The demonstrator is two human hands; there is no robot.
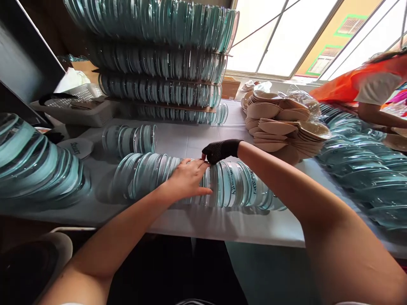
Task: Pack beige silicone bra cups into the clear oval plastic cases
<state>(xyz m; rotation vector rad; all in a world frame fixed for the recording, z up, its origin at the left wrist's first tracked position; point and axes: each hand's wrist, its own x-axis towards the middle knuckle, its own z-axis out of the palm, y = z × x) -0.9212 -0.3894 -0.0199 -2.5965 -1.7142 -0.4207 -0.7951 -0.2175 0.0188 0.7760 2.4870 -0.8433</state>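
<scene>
— How many hands were on that row of clear lids (232, 186)?
— Two: the bare left hand (187, 180) lay flat on top, ungripping; the gloved right hand (219, 151) pinched one lid, mid-table (197, 220).
— Stacks behind?
— Four tiers (165, 63).

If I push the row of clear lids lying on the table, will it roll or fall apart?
The row of lids lies on its side, round edges down, so it may roll. Both the left hand and right hand steady it, suggesting loose pieces that could splay. Thin clear plastic probably feels light and slippery.
</scene>
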